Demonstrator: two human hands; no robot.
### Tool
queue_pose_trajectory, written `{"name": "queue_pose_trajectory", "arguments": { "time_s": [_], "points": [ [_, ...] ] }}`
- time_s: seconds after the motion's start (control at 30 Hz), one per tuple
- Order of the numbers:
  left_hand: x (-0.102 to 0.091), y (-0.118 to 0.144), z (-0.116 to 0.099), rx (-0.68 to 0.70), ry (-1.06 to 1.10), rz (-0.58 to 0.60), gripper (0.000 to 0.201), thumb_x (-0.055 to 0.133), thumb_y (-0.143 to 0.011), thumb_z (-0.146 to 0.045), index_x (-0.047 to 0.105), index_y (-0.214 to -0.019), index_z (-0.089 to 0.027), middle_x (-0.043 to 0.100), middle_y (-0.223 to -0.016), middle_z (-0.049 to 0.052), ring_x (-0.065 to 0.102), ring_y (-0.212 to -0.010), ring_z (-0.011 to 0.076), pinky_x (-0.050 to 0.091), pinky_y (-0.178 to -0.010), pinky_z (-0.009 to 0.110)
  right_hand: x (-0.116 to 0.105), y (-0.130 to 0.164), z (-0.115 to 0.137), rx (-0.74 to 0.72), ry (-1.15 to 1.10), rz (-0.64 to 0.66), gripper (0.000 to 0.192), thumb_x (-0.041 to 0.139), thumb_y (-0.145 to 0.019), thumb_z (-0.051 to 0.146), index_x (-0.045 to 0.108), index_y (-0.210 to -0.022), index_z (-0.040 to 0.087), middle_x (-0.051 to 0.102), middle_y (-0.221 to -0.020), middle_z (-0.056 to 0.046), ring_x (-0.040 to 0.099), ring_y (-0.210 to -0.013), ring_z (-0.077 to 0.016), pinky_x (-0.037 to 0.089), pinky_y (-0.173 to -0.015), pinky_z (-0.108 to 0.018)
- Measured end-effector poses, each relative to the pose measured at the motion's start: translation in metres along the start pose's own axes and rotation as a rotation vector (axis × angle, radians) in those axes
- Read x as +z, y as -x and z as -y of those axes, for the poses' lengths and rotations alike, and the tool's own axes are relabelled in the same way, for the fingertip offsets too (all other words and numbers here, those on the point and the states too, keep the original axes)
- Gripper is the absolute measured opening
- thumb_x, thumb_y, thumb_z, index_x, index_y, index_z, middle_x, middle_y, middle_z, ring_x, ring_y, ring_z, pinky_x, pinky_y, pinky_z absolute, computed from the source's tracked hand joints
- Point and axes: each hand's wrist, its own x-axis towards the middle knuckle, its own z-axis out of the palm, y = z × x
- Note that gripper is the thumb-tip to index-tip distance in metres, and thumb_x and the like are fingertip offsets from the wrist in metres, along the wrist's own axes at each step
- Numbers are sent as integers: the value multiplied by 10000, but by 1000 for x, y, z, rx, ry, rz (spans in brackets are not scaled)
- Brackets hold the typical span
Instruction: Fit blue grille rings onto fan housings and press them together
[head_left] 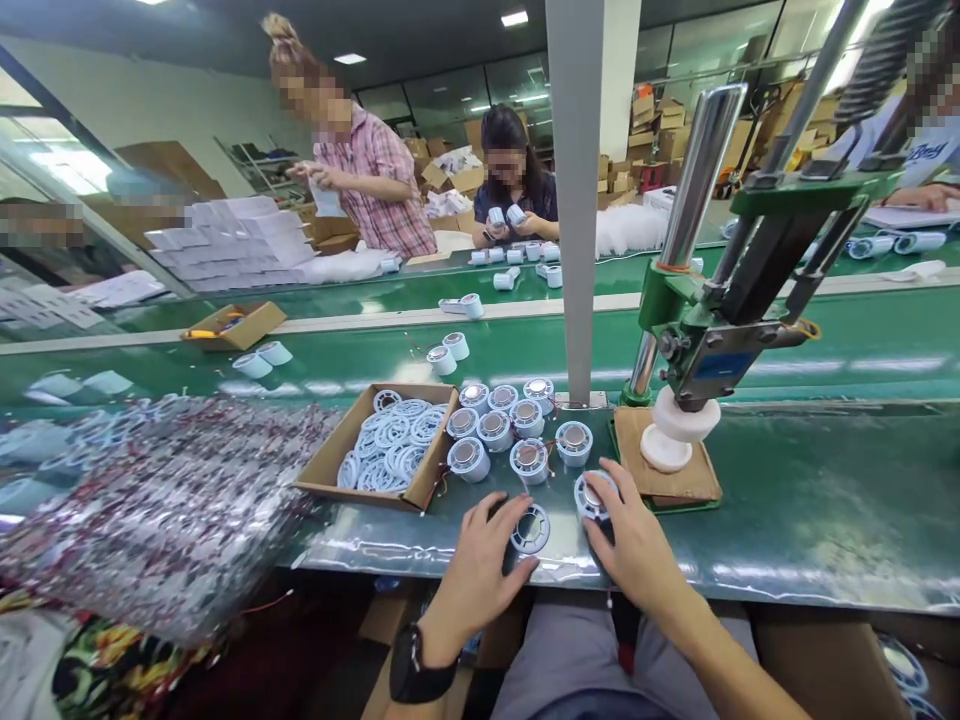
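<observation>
My left hand [480, 562] lies at the front of the green table, thumb and index finger spanning a pale blue plastic ring [541, 530]. A round speaker-like unit [583, 497] with a pale blue casing stands to the right of that ring. My right hand [634, 535] grips this unit, its fingers curled over the top and side. Several similar round units [495, 430] with metal centres and thin red wires stand just beyond my hands. Left of them, a cardboard box [429, 492] holds many loose pale blue rings [394, 430].
A green hand press [720, 350] with a white pressing head [686, 415] stands at right over a cardboard-covered base [694, 485]. At left is a large pile of wired parts [165, 500]. A grey post [574, 200] rises behind the units. Co-workers handle parts across the belt.
</observation>
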Motion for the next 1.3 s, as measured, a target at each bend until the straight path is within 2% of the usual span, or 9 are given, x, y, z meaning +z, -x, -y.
{"name": "queue_pose_trajectory", "arguments": {
  "time_s": [0.1, 0.23, 0.3, 0.4, 0.63, 0.73, 0.87, 1.13, 1.3],
  "points": [
    [6, 8, -10, -23, 32, -85, 507, 644, -922, -272, 507, -1405, -201, 704, -1277, 154, 650, -1179, 327, 543, -977, 511, 5, 33, -1, -15, -78, -117, 440, 521, -930, 175, 503, -1369, 195, 655, -1298, -168, 692, -1200, -285, 630, -958, -407],
    [14, 11, -49, 43, 120, -272, 651, 620, -961, -506, 378, -1486, -206, 717, -1244, 146, 698, -1130, 288, 573, -965, 445, 6, 52, 3, 37, -146, -171, 534, 569, -908, 180, 448, -1427, 203, 715, -1271, -134, 732, -1145, -267, 646, -934, -383],
    [17, 3, -70, 91, 136, -268, 670, 616, -959, -525, 370, -1497, -209, 724, -1231, 140, 701, -1127, 287, 580, -958, 435, 7, 53, 3, 41, -180, -188, 592, 574, -893, 170, 417, -1463, 202, 721, -1284, -130, 737, -1144, -263, 651, -922, -376],
    [23, -14, -89, 99, 119, -186, 631, 664, -944, -378, 393, -1486, -202, 729, -1216, 143, 706, -1092, 297, 598, -921, 445, 9, 53, 2, 32, -217, -222, 670, 557, -854, 128, 390, -1499, 192, 724, -1292, -126, 730, -1166, -255, 644, -939, -374],
    [34, -17, -90, -36, 120, -169, 674, 718, -819, -165, 445, -1435, -168, 703, -1255, 165, 701, -1121, 323, 599, -941, 473, 10, 54, 2, 25, -217, -247, 665, 545, -840, 98, 426, -1488, 180, 726, -1287, -136, 735, -1158, -246, 641, -942, -350],
    [38, -14, -94, -140, 148, -162, 695, 720, -793, -147, 463, -1438, -143, 702, -1227, 167, 702, -1107, 326, 603, -934, 482, 9, 53, 3, 19, -204, -251, 646, 538, -865, 105, 422, -1496, 180, 735, -1269, -137, 747, -1132, -238, 650, -915, -328],
    [39, -16, -99, -227, 212, -66, 598, 682, -806, -151, 550, -1390, -145, 663, -1273, 169, 665, -1181, 335, 580, -978, 500, 8, 52, 4, 4, -174, -264, 659, 517, -897, 110, 374, -1536, 182, 750, -1239, -134, 757, -1112, -234, 652, -904, -325],
    [28, -25, -103, -301, 348, 48, 471, 671, -816, -165, 599, -1279, -214, 660, -1269, 123, 640, -1197, 323, 538, -1021, 523, 5, 49, 8, -9, -125, -262, 738, 493, -917, 108, 256, -1612, 178, 766, -1205, -145, 778, -1053, -246, 670, -839, -324],
    [46, -11, -108, -275, 263, -57, 466, 577, -943, -246, 491, -1401, -215, 624, -1359, 154, 598, -1272, 331, 517, -1033, 540, 5, 48, 9, 8, -156, -261, 763, 479, -937, 109, 188, -1638, 188, 766, -1212, -141, 775, -1064, -237, 658, -872, -328]
  ]
}}
